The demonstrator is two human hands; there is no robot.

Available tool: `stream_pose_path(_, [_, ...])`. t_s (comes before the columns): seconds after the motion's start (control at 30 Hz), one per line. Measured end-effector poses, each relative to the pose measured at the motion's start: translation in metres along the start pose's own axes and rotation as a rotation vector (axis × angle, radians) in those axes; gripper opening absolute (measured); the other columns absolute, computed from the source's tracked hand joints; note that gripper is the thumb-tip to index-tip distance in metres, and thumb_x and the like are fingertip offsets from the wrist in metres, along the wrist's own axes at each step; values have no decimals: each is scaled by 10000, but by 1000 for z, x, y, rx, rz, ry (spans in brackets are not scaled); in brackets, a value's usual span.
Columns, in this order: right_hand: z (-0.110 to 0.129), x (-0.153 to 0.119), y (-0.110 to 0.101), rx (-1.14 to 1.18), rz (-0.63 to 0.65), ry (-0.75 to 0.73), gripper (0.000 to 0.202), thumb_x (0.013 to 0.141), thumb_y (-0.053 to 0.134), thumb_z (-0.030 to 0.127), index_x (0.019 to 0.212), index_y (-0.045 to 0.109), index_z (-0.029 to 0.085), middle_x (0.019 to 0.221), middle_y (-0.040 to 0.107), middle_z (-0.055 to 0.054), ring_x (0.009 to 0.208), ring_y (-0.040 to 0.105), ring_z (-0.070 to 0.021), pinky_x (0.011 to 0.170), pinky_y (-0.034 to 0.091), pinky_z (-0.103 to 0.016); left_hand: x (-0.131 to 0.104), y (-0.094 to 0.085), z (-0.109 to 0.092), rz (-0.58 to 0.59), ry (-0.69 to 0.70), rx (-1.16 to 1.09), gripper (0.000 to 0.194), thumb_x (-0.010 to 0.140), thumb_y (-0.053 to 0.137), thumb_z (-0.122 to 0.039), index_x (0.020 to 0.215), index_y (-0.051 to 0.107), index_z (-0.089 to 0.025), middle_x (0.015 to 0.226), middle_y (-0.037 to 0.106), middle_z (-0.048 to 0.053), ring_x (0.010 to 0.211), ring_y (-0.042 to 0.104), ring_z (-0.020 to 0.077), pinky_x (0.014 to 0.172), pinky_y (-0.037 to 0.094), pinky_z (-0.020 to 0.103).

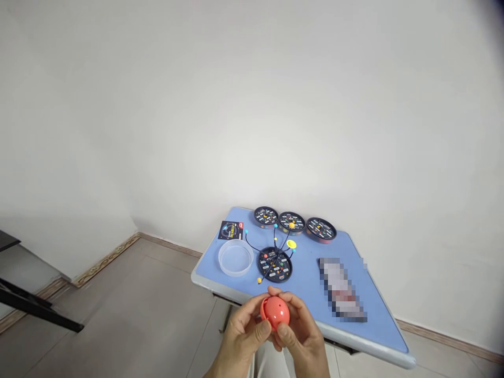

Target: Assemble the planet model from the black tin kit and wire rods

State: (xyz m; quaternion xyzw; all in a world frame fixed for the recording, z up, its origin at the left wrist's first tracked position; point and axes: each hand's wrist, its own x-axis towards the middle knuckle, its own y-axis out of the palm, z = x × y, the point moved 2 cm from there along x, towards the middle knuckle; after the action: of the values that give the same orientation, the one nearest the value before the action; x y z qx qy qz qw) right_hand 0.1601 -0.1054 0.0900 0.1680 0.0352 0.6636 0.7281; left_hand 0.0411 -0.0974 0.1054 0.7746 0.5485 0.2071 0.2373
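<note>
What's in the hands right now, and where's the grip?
A coral-red plastic ball with small holes, held between both hands: left hand fingers on its left side, right hand thumb and fingers on its right and lower side.

Showing glossy, smooth plastic on the red ball (pixel 274 313). Looking clear and plastic in the round lid (pixel 235 258). Appearing matt blue across the worktop (pixel 307 283).
</note>
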Motion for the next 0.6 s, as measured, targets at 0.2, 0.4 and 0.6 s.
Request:
stream_pose_path(0.2, [25, 7, -20, -379, 134, -174, 359, 766, 728, 495, 1065, 690, 300, 1075, 673, -61, 957, 638, -238, 803, 540, -313, -5, -8, 5, -6, 10, 104, 571, 733, 782, -453, 1204, 637, -164, 847, 685, 77, 653, 611, 165, 672, 509, 327])
stream_pose_path(0.4, [50, 7, -19, -566, 332, -375, 346, 862, 642, 368, 1205, 652, 331, 992, 685, -63, 832, 660, -217, 674, 557, -270, -14, -14, 9, 22, -14, 157, 584, 744, 775, -442, 1253, 613, -207, 993, 690, 112, 826, 641, 217, 728, 525, 341])
stream_pose_path(0.6, [39, -2, -20, -442, 182, -287, 323, 863, 633, 413, 1152, 670, 274, 1036, 687, -97, 893, 665, -252, 692, 571, -301, -20, -13, 0, -31, 16, 321, 547, 767, 772, -366, 1277, 597, -273, 1199, 624, 108, 1038, 630, 267, 909, 517, 405])
